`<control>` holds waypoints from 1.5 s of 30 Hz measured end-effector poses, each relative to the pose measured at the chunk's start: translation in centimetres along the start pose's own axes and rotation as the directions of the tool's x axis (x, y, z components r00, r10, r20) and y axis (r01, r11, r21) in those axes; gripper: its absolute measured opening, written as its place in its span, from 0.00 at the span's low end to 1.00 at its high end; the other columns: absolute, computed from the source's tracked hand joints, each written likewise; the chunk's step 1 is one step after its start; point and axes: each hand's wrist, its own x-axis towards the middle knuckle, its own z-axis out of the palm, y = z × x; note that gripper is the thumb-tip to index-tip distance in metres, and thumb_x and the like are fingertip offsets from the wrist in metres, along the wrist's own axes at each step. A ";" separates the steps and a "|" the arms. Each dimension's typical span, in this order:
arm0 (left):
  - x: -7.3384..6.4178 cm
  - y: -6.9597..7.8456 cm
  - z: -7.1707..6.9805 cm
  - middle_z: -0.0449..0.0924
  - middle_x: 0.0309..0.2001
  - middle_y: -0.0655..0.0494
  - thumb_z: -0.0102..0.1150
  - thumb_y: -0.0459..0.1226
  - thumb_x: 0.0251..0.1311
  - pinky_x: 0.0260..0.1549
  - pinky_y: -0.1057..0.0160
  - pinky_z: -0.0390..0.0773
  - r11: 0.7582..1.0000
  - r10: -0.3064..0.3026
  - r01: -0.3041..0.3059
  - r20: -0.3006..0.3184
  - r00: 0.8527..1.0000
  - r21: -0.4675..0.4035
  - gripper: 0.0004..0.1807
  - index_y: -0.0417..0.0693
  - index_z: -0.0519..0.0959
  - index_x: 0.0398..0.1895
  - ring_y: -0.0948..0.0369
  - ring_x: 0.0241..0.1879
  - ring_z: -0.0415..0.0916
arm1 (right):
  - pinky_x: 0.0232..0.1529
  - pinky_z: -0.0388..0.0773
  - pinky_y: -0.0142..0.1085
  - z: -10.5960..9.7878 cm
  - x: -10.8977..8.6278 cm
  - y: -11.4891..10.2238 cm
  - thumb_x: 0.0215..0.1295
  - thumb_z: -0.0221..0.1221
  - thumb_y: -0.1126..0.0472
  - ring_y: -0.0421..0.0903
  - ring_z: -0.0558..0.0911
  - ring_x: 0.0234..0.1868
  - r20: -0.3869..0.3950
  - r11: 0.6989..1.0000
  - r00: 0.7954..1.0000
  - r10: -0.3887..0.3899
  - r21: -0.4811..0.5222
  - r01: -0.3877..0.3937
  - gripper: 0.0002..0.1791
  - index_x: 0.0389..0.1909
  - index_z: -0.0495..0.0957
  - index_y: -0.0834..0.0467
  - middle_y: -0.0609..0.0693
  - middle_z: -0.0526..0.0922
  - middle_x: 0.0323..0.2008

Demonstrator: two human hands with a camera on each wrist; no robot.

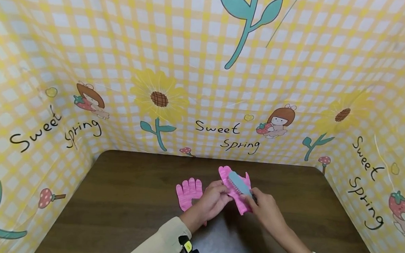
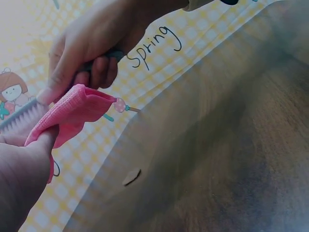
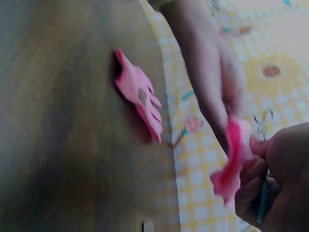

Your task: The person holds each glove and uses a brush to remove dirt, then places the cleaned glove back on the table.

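My left hand point(image 1: 214, 198) pinches the edge of a pink knit glove point(image 1: 224, 172), which hangs in front of me above the table. In my right hand point(image 1: 265, 206) is the handle of a light blue brush point(image 1: 239, 183), its bristles against the glove's face. The left wrist view shows the bristles point(image 2: 21, 116) along the glove and the folded cuff point(image 2: 72, 108) sticking out past my left thumb. A second pink glove point(image 1: 186, 192) lies on the table, fingers pointing away, with a grey-brown patch point(image 3: 143, 97) on it. My left forearm partly covers that glove in the head view.
The dark wooden table point(image 1: 128, 198) is walled on three sides by a yellow checked cloth point(image 1: 204, 85) printed with flowers and lettering. A small pale flat piece point(image 2: 131, 176) lies on the table. A black strap device point(image 1: 190, 248) sits on my left wrist.
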 end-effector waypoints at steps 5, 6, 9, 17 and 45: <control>0.1 0.6 0.2 0.49 0.80 0.32 0.30 0.22 0.69 0.77 0.40 0.48 1.000 0.004 -0.004 0.012 1.000 0.004 0.32 0.24 0.48 0.77 0.42 0.80 0.46 | 0.19 0.65 0.28 0.2 0.0 -1.1 0.66 0.66 0.52 0.37 0.68 0.19 -0.030 0.997 1.000 -0.006 -0.075 0.004 0.15 0.40 0.80 0.61 0.44 0.69 0.17; 0.0 0.7 0.3 0.49 0.80 0.32 0.29 0.22 0.68 0.77 0.39 0.47 1.000 0.004 -0.004 0.013 1.000 0.003 0.32 0.24 0.47 0.77 0.41 0.80 0.46 | 0.19 0.65 0.28 0.2 0.1 -1.1 0.66 0.66 0.52 0.37 0.67 0.19 -0.036 0.996 0.999 -0.001 -0.084 -0.002 0.15 0.40 0.80 0.61 0.44 0.69 0.17; -0.2 0.6 0.3 0.49 0.80 0.33 0.29 0.22 0.69 0.77 0.38 0.47 1.000 -0.008 0.008 0.005 1.000 -0.006 0.32 0.25 0.47 0.78 0.41 0.80 0.46 | 0.19 0.64 0.28 0.1 0.1 -1.1 0.67 0.66 0.52 0.38 0.67 0.19 -0.034 0.996 0.999 0.023 -0.088 -0.025 0.16 0.41 0.81 0.62 0.44 0.69 0.17; -0.2 0.3 0.1 0.49 0.79 0.30 0.28 0.22 0.68 0.77 0.38 0.47 1.000 0.001 0.000 0.027 1.000 -0.010 0.32 0.23 0.49 0.76 0.42 0.80 0.45 | 0.21 0.65 0.31 -0.2 0.3 -0.4 0.67 0.66 0.50 0.40 0.69 0.21 -0.076 0.995 0.996 0.045 -0.086 -0.051 0.15 0.39 0.82 0.60 0.44 0.70 0.16; -0.4 -0.3 -0.1 0.51 0.78 0.30 0.29 0.20 0.65 0.77 0.34 0.44 0.999 0.029 -0.030 -0.017 0.999 -0.014 0.31 0.20 0.52 0.73 0.45 0.78 0.49 | 0.22 0.70 0.36 -0.6 1.3 2.0 0.74 0.59 0.49 0.46 0.73 0.22 -0.077 0.982 0.983 0.166 -0.076 -0.172 0.22 0.47 0.78 0.68 0.54 0.78 0.24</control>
